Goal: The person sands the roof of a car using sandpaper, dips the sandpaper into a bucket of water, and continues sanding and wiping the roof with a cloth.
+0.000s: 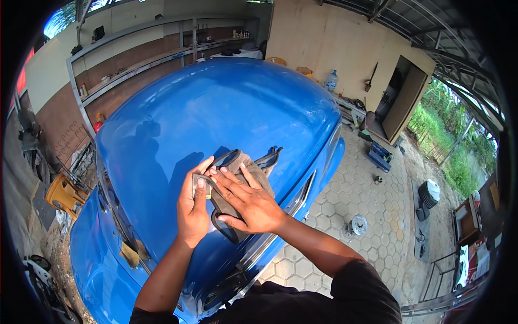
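Note:
A crumpled grey-brown cloth with dark edging lies on the blue car roof, close to its near right edge. My left hand grips a folded end of it, thumb on top and fingers behind. A small yellowish patch shows beside that thumb; what it belongs to I cannot make out. My right hand rests flat across the cloth, fingers stretched and slightly apart. Dark looped strips of the cloth stick out beyond both hands.
Metal shelving runs along the far left wall. A yellow plastic chair stands left of the car. On the paved floor to the right are a tin can and a blue toolbox. A large water bottle stands by the back wall.

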`<state>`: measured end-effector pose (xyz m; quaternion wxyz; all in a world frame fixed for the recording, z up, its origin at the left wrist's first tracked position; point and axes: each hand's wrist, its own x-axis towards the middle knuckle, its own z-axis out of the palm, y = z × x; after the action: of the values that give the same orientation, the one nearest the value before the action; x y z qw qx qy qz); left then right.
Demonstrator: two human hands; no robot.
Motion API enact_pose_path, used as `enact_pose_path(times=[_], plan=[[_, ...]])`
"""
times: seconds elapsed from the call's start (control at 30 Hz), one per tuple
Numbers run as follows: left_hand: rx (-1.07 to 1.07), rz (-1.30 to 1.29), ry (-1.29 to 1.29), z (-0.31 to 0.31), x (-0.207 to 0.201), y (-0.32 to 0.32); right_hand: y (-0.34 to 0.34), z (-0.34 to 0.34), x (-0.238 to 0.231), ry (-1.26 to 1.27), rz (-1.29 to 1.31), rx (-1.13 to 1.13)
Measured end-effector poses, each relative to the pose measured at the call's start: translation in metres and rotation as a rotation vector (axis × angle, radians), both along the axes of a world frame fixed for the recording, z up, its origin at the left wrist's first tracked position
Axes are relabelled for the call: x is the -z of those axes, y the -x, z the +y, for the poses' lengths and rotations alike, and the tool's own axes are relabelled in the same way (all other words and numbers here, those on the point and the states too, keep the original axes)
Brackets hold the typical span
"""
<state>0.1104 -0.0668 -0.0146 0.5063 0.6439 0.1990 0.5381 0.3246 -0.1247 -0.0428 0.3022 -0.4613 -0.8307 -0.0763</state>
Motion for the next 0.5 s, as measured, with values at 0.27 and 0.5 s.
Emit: enact_pose_path(times=[0.27,0.5], plan=[[-0.041,0.366,-0.293,-0.012,-0.009,-0.001,-0.152,0.054,-0.017,-0.09,-0.006,0.295],[-0.147,0.952,-0.592,-0.037,-0.021,-0.005,-0.307,0.129,-0.015,-0.143,0.22,0.333]])
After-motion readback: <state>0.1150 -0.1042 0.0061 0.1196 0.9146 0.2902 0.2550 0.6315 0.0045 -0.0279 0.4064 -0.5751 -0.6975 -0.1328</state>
